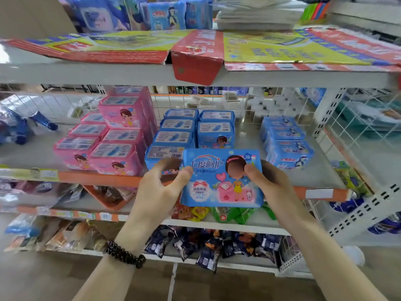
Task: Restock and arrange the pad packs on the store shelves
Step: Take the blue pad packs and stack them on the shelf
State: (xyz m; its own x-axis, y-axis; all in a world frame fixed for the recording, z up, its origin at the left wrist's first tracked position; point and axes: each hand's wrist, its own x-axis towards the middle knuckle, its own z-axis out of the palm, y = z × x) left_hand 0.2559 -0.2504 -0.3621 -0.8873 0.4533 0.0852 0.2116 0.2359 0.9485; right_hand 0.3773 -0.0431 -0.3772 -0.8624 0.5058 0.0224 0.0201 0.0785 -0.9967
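Holding 1 blue pad pack (222, 178) face-up before the blue stacks (175, 135), left hand (161, 187) and right hand (271, 183) pinch its ends, seemingly to align it for shelving.

A shop: tiered shelves (195, 78) of packaged goods, price-label strips (319, 193)

hands (217, 187) gripping blue pad pack (221, 181), stocked shelf (217, 79)
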